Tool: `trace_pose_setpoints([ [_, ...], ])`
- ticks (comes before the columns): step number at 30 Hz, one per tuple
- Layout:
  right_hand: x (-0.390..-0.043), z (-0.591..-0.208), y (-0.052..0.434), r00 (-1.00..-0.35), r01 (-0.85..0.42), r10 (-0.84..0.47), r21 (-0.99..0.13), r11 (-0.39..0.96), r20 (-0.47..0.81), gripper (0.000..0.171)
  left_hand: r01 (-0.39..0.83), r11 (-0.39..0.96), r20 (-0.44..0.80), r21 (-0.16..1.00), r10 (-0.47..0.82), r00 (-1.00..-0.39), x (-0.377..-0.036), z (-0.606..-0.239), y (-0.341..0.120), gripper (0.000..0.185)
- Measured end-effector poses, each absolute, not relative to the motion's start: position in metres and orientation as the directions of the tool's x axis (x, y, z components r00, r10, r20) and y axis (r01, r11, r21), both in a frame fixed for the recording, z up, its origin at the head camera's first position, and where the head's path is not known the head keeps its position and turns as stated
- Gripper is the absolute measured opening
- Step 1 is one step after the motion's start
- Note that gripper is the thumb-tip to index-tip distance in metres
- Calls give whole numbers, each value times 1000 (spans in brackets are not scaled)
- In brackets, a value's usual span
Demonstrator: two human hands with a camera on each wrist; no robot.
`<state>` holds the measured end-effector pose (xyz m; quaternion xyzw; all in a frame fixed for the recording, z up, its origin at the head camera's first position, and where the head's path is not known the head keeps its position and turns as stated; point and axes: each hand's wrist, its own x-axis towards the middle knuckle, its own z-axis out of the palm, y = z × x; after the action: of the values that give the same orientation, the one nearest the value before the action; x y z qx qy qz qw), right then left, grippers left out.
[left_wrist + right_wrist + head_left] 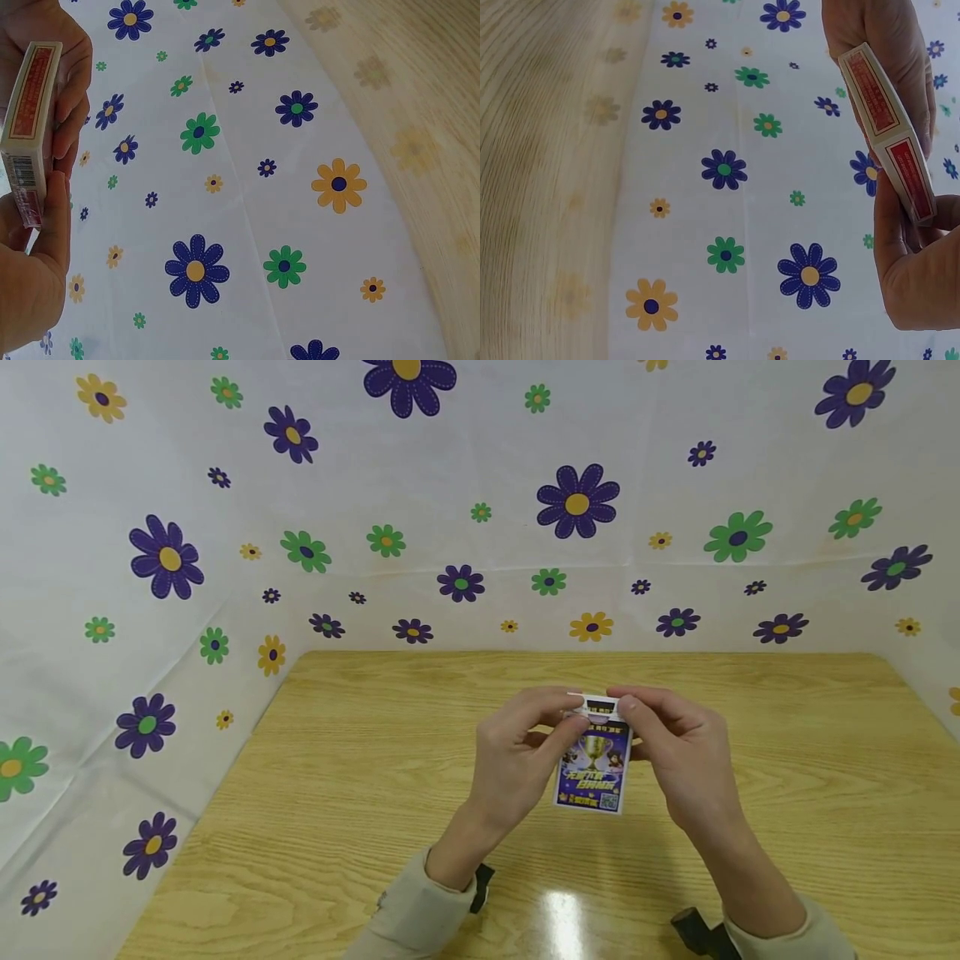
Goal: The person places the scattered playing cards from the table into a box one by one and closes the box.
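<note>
Table [315, 793] of pale wood; flowered cloth [450, 485] walls it round.

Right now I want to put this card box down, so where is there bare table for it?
Both hands, left hand and right hand, grip the card box mid-table. The wooden table lies bare left of the left hand, right of the right hand, and behind toward the flowered cloth. Only the spot under the hands is crowded.

Both hands [600, 760] pinch a card box [592, 760] above the table [337, 793].
</note>
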<state>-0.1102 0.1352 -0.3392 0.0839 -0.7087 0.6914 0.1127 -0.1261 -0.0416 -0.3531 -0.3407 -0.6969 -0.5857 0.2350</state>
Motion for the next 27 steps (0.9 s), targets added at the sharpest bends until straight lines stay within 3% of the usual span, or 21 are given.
trace_pose_setpoints([
  [16,-113,-337,144,-961,-276,-51,-960,43,273,30,755,95,731,648,199,-653,-127,-354,-42,13],
  [27,-109,-336,144,-912,-411,-78,-896,168,404,21,714,54,697,698,176,-695,-125,-352,-44,21],
])
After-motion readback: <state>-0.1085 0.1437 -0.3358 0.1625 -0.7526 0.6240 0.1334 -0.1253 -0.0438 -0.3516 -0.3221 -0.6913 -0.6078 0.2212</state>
